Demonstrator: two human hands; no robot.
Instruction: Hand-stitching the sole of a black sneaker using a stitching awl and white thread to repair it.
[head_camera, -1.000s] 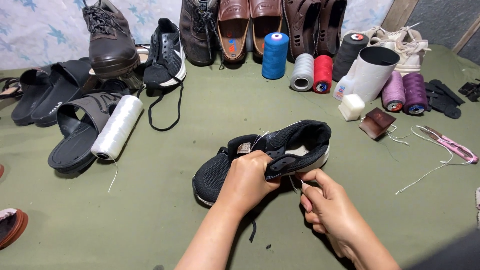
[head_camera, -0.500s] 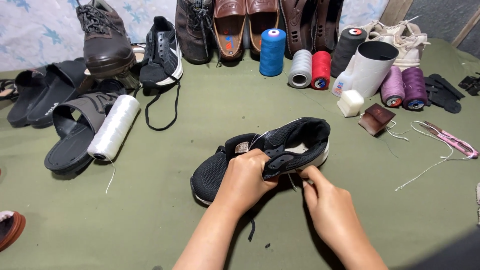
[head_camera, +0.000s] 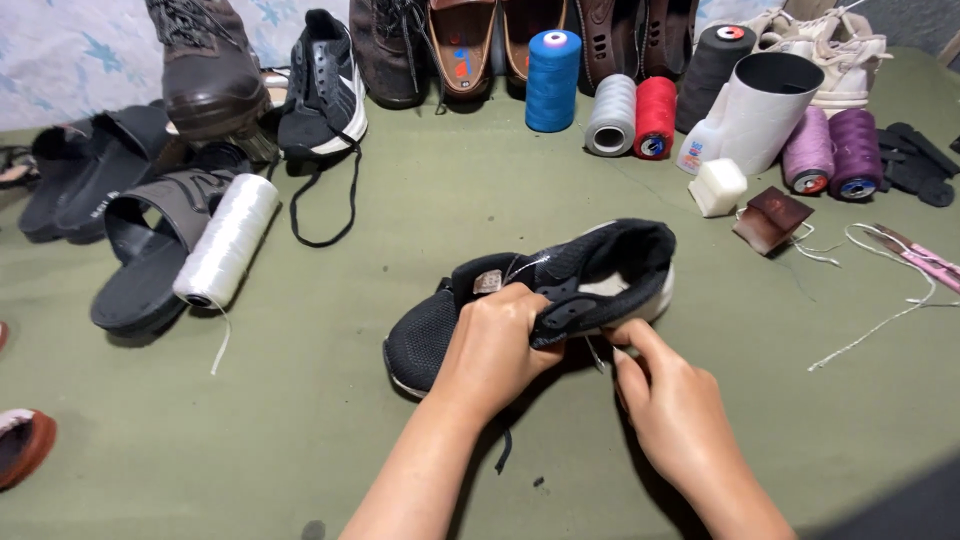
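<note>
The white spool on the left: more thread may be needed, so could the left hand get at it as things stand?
Probably yes. The white spool lies on bare cloth beside the sandals, nothing between, but the left hand first must let go of the black shoe.

We see a black sneaker (head_camera: 560, 290) with a white sole on the olive-green surface (head_camera: 300, 430), beside blue (head_camera: 552, 68), grey (head_camera: 610, 115), red (head_camera: 655, 118) and purple spools (head_camera: 830, 150).

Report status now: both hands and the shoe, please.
Left hand grips black sneaker at its middle. Right hand pinches at the sole edge. Sneaker on green table; nothing in the way.
</note>
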